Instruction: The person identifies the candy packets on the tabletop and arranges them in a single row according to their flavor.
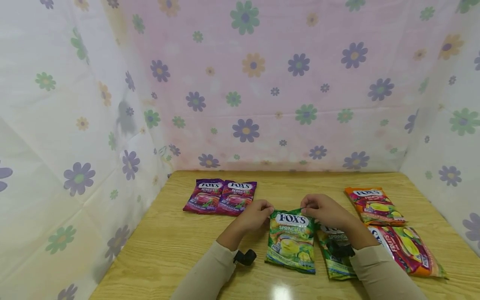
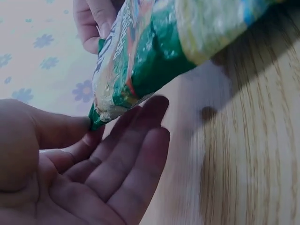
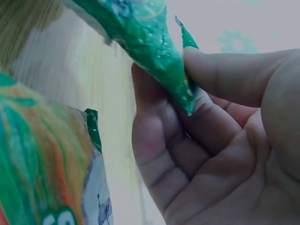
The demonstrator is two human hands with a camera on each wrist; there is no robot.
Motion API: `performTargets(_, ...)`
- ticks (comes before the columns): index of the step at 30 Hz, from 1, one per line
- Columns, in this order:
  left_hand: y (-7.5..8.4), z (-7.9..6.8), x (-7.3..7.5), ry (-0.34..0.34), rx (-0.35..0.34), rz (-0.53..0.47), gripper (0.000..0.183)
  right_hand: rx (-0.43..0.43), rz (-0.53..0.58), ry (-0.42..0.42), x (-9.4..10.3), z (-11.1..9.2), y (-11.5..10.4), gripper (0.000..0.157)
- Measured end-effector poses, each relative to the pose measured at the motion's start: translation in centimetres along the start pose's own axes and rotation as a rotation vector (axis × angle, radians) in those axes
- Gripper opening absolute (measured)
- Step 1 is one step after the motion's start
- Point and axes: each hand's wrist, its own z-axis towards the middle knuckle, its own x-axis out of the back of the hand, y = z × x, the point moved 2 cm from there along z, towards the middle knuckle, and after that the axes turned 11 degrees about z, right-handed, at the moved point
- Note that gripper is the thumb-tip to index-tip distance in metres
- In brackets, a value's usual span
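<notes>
A green Fox's Spring Tea candy bag is held by its two top corners, its printed face toward me. My left hand pinches the top left corner between thumb and finger; in the left wrist view the other fingers extend beneath the bag. With thumb and finger my right hand pinches the top right corner, seen closely in the right wrist view. A second green Spring Tea bag lies on the table beside it, partly hidden under my right hand and wrist.
Two purple Fox's Berries bags lie side by side, slightly overlapping, at the back left. On the right are two Fox's Fruits bags, an orange-red one and a nearer one turned sideways. Flower-patterned cloth surrounds the wooden table.
</notes>
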Motion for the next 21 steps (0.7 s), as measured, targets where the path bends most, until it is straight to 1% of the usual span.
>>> performTargets(3, 0.0, 0.0, -0.1, -0.029, -0.004, -0.053, 0.023, -0.010, 0.028, 0.027, 0.1, -0.1, -0.3, 0.012)
performTargets(5, 0.2, -0.1, -0.3, -0.055, -0.007, -0.074, 0.029, -0.005, 0.047, 0.034, 0.1, -0.1, -0.5, 0.014)
performTargets(7, 0.3, -0.1, -0.4, -0.097, -0.016, -0.086, 0.037, 0.000, 0.058, 0.046, 0.2, -0.1, -0.6, 0.014)
performTargets(9, 0.3, -0.2, -0.6, -0.140, -0.021, -0.101, 0.040, 0.012, 0.056, 0.058, 0.3, -0.1, -0.8, 0.015)
performTargets(13, 0.2, -0.2, -0.8, -0.210, -0.048, -0.102, 0.031, 0.028, 0.056, 0.091, 0.6, -0.1, -1.1, 0.017)
performTargets(15, 0.1, -0.2, -0.8, -0.228, -0.057, -0.122, 0.027, 0.029, 0.067, 0.102, 0.6, -0.2, -1.2, 0.019)
performTargets(17, 0.1, -0.2, -0.7, -0.237, -0.053, -0.150, 0.026, 0.024, 0.083, 0.110, 0.6, -0.2, -1.2, 0.020)
performTargets(19, 0.1, -0.2, -0.7, -0.232, -0.044, -0.171, 0.025, 0.019, 0.101, 0.113, 0.6, -0.2, -1.2, 0.022)
performTargets(21, 0.2, -0.3, -0.7, -0.216, -0.036, -0.172, 0.024, 0.011, 0.124, 0.110, 0.6, -0.2, -1.2, 0.024)
